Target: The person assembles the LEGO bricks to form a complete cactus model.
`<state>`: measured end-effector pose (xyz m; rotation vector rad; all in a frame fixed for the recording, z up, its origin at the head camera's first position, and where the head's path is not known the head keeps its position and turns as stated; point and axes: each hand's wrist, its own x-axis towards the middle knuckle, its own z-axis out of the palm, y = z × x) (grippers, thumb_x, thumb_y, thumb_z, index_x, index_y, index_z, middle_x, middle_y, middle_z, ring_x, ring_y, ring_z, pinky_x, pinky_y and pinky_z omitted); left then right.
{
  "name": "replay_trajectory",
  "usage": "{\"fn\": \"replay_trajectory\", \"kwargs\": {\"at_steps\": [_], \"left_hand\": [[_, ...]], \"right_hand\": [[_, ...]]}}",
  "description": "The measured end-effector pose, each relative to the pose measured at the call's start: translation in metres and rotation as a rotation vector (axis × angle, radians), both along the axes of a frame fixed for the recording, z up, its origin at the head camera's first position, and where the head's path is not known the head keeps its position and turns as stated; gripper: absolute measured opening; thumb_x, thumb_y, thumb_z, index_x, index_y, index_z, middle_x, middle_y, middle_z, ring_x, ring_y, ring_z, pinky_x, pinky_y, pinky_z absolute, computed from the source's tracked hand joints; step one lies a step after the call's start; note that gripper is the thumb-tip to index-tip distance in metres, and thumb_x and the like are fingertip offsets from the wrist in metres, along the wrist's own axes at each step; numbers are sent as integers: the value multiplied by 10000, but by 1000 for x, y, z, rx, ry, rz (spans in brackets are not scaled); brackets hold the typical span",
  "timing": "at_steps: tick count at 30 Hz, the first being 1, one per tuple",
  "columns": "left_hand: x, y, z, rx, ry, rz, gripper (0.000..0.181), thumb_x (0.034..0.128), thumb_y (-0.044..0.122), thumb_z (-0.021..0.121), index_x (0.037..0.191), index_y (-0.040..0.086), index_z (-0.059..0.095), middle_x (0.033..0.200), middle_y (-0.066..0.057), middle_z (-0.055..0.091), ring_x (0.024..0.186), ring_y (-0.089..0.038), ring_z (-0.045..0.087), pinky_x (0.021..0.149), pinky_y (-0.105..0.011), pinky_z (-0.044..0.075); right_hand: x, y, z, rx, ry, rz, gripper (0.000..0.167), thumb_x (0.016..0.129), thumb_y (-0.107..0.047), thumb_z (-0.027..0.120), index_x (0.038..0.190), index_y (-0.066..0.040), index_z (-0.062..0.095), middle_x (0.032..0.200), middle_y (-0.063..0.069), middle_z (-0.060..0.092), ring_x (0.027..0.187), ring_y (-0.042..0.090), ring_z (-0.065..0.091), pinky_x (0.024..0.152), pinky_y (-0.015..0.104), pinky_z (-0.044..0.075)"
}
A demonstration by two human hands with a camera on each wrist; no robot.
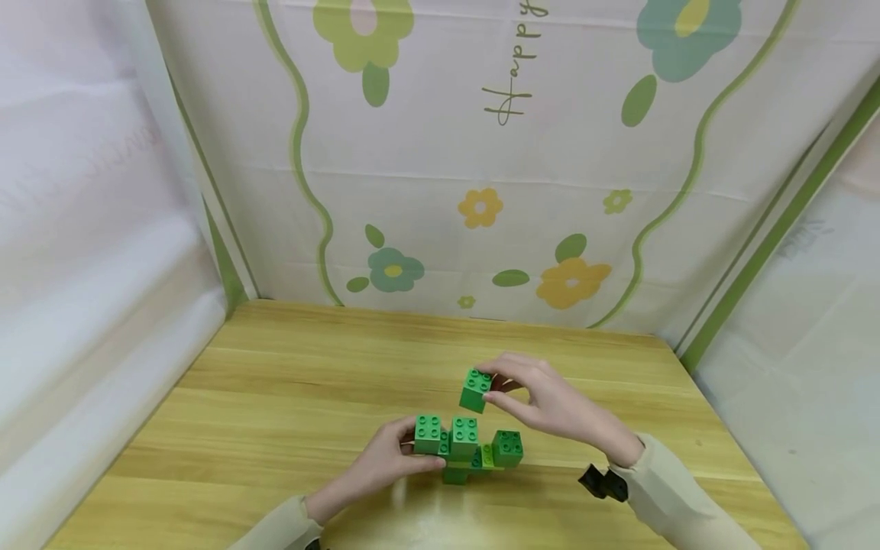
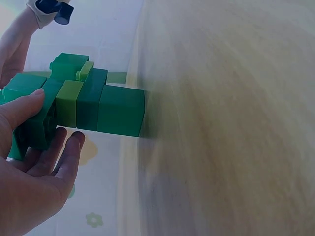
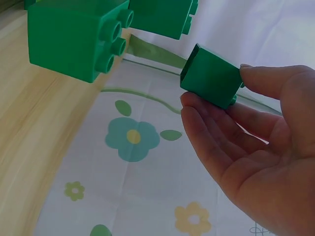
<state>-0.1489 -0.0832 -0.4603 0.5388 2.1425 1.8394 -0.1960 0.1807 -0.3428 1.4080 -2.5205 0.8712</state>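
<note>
A structure of green toy building blocks (image 1: 464,437) stands on the table, with several blocks joined in branches and lime-green pieces among them. My left hand (image 1: 388,458) grips its left side, thumb in front and fingers behind. In the left wrist view the structure's bottom block (image 2: 120,110) meets the tabletop. My right hand (image 1: 543,397) pinches a single green block (image 1: 476,390) between thumb and fingers, above and behind the structure and apart from it. The right wrist view shows this loose block (image 3: 211,76) with its hollow underside facing away from the palm.
The wooden table (image 1: 309,367) runs back to a white cloth wall (image 1: 426,168) printed with flowers. White cloth sides stand at left (image 1: 103,229) and right (image 1: 811,305). A black device (image 1: 603,483) sits at the right sleeve.
</note>
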Motion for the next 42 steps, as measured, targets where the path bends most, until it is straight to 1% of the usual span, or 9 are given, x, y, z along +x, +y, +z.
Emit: {"fn": "replay_trajectory", "kwargs": {"at_steps": [6, 11, 16, 22, 28, 32, 36, 39, 42], "left_hand": [[-1, -1, -1, -5, -1, 7, 538, 833, 195, 800, 1285, -4, 586, 1207, -185, 670, 1010, -155, 697, 874, -227, 595], [-1, -1, 0, -8, -1, 9, 538, 833, 200, 801, 1283, -3, 587, 1199, -177, 672, 1001, -143, 695, 868, -223, 594], [0, 0, 0, 3, 1, -2, 537, 840, 194, 794, 1288, -11, 581, 1201, -188, 668, 1001, -143, 698, 868, -232, 598], [0, 0, 0, 11, 0, -4, 546, 839, 175, 793, 1294, -28, 571, 1197, -200, 666, 1013, -197, 705, 862, -235, 601], [0, 0, 0, 7, -6, 2, 557, 826, 169, 801, 1295, -26, 572, 1191, -190, 672, 1004, -188, 703, 863, -229, 599], [0, 0, 0, 2, -2, 4, 540, 826, 171, 801, 1282, -18, 581, 1187, -184, 672, 998, -167, 698, 864, -224, 597], [0, 1, 0, -1, 4, 4, 522, 830, 168, 798, 1271, -16, 588, 1180, -188, 671, 985, -152, 698, 858, -223, 598], [0, 1, 1, -5, 11, 5, 518, 831, 169, 797, 1267, -17, 590, 1176, -189, 673, 976, -137, 698, 855, -220, 598], [0, 1, 0, -3, 15, 5, 522, 831, 170, 797, 1270, -19, 588, 1177, -189, 670, 968, -120, 696, 856, -219, 597]], "right_hand": [[7, -1, 1, -10, 54, 30, 332, 949, -133, 662, 1268, -50, 624, 1096, 27, 697, 899, 83, 695, 771, 227, 613], [12, -1, -2, -7, 66, 58, 331, 958, -125, 649, 1282, -66, 617, 1084, 2, 691, 902, 65, 685, 777, 239, 613], [17, -3, -4, 3, 34, 72, 325, 972, -126, 628, 1293, -75, 609, 1101, 3, 683, 916, 64, 682, 787, 243, 613], [19, -3, -5, 13, 9, 74, 331, 976, -136, 624, 1300, -75, 605, 1127, 11, 685, 931, 59, 678, 799, 209, 602], [20, -4, -4, 25, -12, 82, 345, 958, -129, 645, 1298, -84, 609, 1145, -13, 677, 954, 38, 660, 804, 232, 606], [21, -5, -5, 41, 16, 99, 347, 958, -136, 645, 1300, -85, 607, 1155, -24, 667, 962, 25, 640, 811, 210, 593], [22, -7, -6, 43, 50, 119, 348, 966, -183, 649, 1295, -78, 601, 1147, -24, 655, 959, 22, 622, 804, 199, 585], [24, -9, -6, 37, 53, 112, 358, 961, -213, 659, 1286, -70, 605, 1135, -18, 661, 957, 29, 623, 803, 212, 591], [24, -11, -8, 27, 63, 110, 342, 958, -198, 663, 1266, -60, 609, 1120, 4, 677, 954, 54, 647, 809, 216, 600]]}}
